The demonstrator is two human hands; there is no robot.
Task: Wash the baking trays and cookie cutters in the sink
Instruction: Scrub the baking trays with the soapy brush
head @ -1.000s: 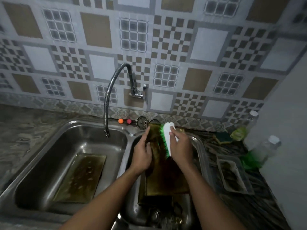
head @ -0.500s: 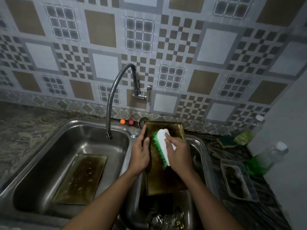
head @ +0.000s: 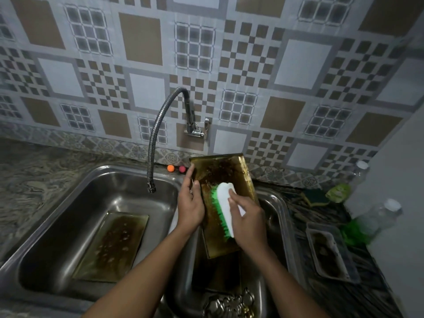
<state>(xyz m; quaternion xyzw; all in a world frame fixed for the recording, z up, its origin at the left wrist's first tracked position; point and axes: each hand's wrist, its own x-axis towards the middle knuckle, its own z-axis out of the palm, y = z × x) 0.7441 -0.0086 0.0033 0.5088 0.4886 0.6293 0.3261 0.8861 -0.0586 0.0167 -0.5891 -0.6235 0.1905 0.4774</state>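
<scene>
While the baking tray (head: 223,173) stands tilted over the right basin (head: 278,203) of the sink, far end raised toward the tiled wall and near end down in the basin, the left hand (head: 190,203) grips its left long edge, with the thumb on the inner face and the fingers along the rim. The right hand (head: 249,216) is curled round the white back of a scrub brush (head: 226,200), whose green bristles press on the stained inner surface.

By its look the tray is thin, stiff sheet metal: light and not fragile, but probably slick with grease, and its rim may be sharp. Hold it by a long edge near mid-length, thumb opposed to fingers, so that brush pressure does not pivot it.

A second baking tray (head: 112,246) lies flat in the left basin (head: 68,214). Cookie cutters (head: 229,304) lie heaped at the near end of the right basin. They are likely small, light and easily bent.
</scene>
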